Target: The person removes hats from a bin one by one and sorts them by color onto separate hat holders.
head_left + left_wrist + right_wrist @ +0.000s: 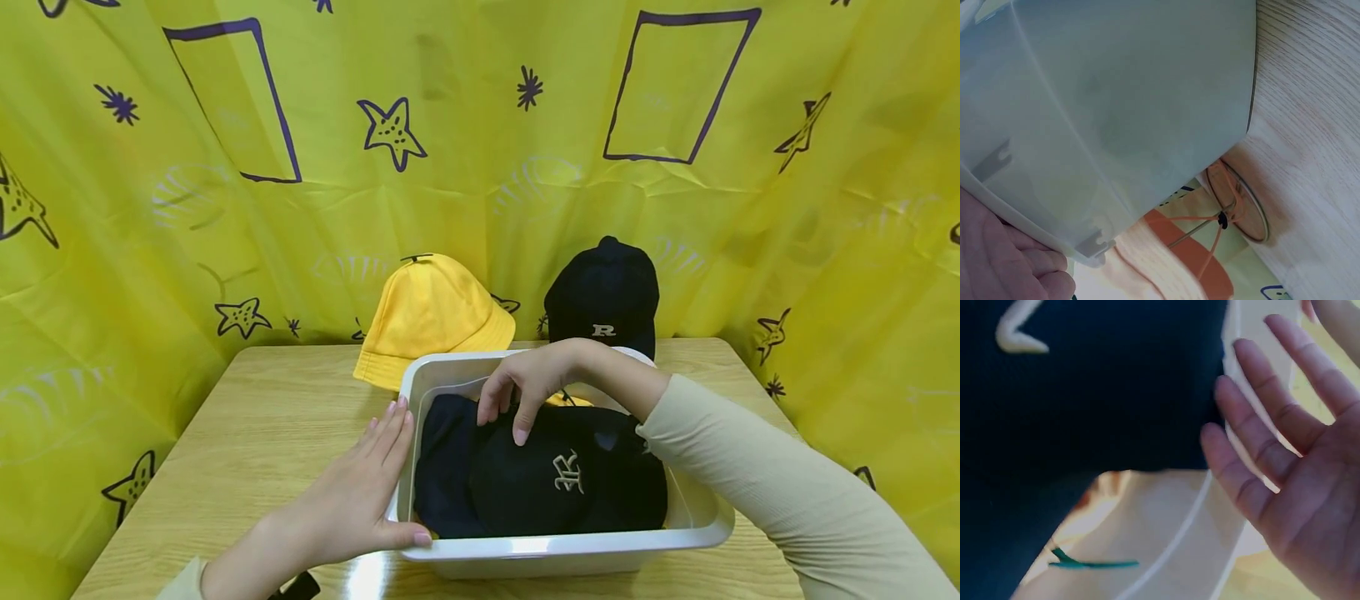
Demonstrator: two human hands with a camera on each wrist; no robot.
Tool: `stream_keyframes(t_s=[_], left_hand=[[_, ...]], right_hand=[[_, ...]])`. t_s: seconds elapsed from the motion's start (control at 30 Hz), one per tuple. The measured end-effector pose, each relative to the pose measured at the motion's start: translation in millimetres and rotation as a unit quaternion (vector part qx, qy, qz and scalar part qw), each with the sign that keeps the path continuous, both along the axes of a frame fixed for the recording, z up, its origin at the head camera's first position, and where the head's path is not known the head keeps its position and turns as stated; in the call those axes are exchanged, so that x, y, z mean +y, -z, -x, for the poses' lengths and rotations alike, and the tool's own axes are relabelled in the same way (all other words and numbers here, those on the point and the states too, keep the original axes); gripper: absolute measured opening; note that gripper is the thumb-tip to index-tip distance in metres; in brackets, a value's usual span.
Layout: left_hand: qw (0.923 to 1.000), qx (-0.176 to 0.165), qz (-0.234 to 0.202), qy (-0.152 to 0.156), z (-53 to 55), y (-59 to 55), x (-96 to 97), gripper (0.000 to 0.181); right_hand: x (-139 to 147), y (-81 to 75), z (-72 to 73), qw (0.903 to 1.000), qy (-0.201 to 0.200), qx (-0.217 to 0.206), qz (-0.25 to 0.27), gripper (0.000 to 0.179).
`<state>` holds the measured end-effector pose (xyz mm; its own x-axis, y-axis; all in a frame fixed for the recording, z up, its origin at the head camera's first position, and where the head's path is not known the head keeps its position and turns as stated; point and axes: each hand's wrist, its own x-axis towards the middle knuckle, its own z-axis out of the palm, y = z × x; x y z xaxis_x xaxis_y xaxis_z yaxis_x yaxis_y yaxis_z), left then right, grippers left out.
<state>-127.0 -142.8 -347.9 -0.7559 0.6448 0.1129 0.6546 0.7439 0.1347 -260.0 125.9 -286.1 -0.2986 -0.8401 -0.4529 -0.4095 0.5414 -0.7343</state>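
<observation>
The left hand [367, 492] lies flat against the left wall of the white rectangular plastic bin [570, 547], fingers nearly straight and thumb over the front corner of the rim; this probably steadies the bin rather than lifts it. Inside, the black fabric cap with a pale embroidered letter [525, 492] lies on its side, beside dark navy fabric [442, 467] that may be a separate hat. The right hand [536, 379] hangs over the cap's far edge, palm down, fingers loosely bent and spread, gripping nothing; whether the fingertips touch the cloth I cannot tell. Behind the bin stand a yellow fabric brimmed hat [435, 308] and a black cap marked R [600, 292]. The thin metal wire ring [1266, 225] near orange cords [1188, 218] looks like a stand's base, likely keeping the yellow hat upright.
</observation>
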Motion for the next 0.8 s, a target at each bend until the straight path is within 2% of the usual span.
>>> stream_keyframes(t_s=[0.3, 0.53, 0.63, 0.8], left_hand=[[0.9999, 0.015, -0.003, 0.005, -0.1, 0.3, -0.8, 0.109], [0.9997, 0.024, -0.004, 0.004, 0.6, 1.5, -0.7, 0.109], [0.9997, 0.024, -0.002, 0.005, 0.5, 1.6, -0.5, 0.109], [0.9997, 0.025, -0.003, 0.006, -0.3, 1.5, -0.6, 0.109]], right_hand=[[-5, 17.3, -1.6, 0.9977, 0.013, -0.007, -0.066, 0.052], [-4, 19.2, -4.2, 0.995, 0.008, -0.015, -0.098, 0.051], [-4, 16.2, -10.6, 0.9922, 0.012, 0.014, -0.123, 0.055], [-5, 6.8, -28.0, 0.9809, -0.003, 0.105, -0.164, 0.063]])
